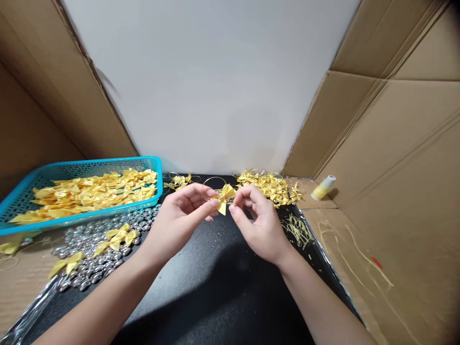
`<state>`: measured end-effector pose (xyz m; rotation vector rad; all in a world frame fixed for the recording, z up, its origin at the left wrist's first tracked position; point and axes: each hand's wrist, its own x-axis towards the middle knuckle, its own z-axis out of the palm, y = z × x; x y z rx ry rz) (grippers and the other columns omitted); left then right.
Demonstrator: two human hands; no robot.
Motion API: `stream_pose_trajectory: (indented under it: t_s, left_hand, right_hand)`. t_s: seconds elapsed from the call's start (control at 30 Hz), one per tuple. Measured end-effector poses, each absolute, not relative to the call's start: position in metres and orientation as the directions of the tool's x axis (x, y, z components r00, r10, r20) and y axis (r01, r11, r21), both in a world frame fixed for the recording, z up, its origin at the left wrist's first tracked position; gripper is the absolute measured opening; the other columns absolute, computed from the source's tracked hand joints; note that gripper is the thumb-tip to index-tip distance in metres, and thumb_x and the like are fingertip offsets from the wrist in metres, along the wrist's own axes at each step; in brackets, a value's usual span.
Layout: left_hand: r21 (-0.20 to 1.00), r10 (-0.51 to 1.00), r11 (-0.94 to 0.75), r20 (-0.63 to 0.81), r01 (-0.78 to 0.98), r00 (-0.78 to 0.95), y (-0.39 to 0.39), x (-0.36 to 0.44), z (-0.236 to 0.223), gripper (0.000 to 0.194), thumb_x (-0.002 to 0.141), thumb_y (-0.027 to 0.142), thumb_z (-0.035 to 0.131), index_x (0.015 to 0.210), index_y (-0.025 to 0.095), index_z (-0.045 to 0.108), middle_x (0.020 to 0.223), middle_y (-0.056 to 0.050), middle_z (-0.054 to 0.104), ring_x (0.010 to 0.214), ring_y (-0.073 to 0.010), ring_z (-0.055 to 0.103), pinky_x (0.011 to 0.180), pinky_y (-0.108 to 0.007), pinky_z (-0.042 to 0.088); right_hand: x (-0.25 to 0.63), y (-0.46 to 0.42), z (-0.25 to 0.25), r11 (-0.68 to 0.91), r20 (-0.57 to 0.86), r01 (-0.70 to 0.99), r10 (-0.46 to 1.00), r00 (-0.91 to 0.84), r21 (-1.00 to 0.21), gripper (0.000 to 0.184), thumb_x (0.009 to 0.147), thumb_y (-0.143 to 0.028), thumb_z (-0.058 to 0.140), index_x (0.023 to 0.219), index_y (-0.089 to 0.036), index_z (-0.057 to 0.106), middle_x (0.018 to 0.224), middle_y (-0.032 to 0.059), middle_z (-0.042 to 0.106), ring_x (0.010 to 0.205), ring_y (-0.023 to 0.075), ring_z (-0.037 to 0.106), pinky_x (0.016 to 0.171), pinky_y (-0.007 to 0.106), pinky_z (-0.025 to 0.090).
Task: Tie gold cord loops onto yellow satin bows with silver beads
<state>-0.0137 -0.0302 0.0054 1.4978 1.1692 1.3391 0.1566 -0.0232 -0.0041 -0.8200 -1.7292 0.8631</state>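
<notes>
Over the black work surface, a yellow ribbon bow is held up between my two hands. My left hand pinches the bow's left side between thumb and fingers. A thin gold cord loop rises above those fingertips. At the bow's right edge, my right hand has its thumb and index finger pressed together; whatever they grip is too small to make out. Just behind the right hand lies a pile of yellow bows with gold cords.
On the left, a turquoise basket holds many loose bows. Silvery beads spread before it, with a few bows on top. Cord scraps and a thread spool sit at right. Cardboard walls flank the black surface.
</notes>
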Motion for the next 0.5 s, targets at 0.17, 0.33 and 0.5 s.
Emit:
stream_pose_trajectory:
  t_s: [0.17,0.33,0.5]
  left_hand:
    - [0.954,0.962,-0.269,0.272,0.135,-0.006,-0.0316,-0.0112,0.0071,0.013,0.072,0.027,0.073,0.078,0.019,0.064,0.065,0.000,0.066,0.056,-0.0130,0.061,0.053,-0.024,0.052]
    - [0.956,0.962,-0.273,0.275,0.104,-0.002,-0.0317,-0.0102,0.0063,0.011,0.072,0.024,0.074,0.078,0.019,0.066,0.066,0.001,0.066,0.057,-0.0108,0.060,0.053,-0.021,0.050]
    - [0.963,0.964,-0.264,0.262,0.050,0.034,-0.0312,-0.0110,0.0051,0.012,0.071,0.022,0.075,0.078,0.019,0.065,0.067,0.002,0.067,0.062,-0.0107,0.062,0.058,-0.020,0.050]
  right_hand:
    - [0.1559,-0.0233,-0.0049,0.510,0.465,0.120,0.842,-0.274,-0.852,0.008,0.086,-0.021,0.052,0.082,-0.024,0.046,0.070,-0.0041,0.050,0.063,0.0116,0.051,0.059,0.027,0.043]
    - [0.1537,-0.0230,-0.0077,0.517,0.479,0.099,0.838,-0.261,-0.850,0.009,0.086,-0.020,0.052,0.082,-0.024,0.046,0.070,-0.0044,0.050,0.063,0.0111,0.051,0.059,0.026,0.043]
    - [0.1519,-0.0233,-0.0107,0.522,0.492,0.070,0.835,-0.248,-0.850,0.009,0.086,-0.018,0.052,0.082,-0.024,0.046,0.070,-0.0046,0.050,0.062,0.0106,0.050,0.060,0.026,0.043]
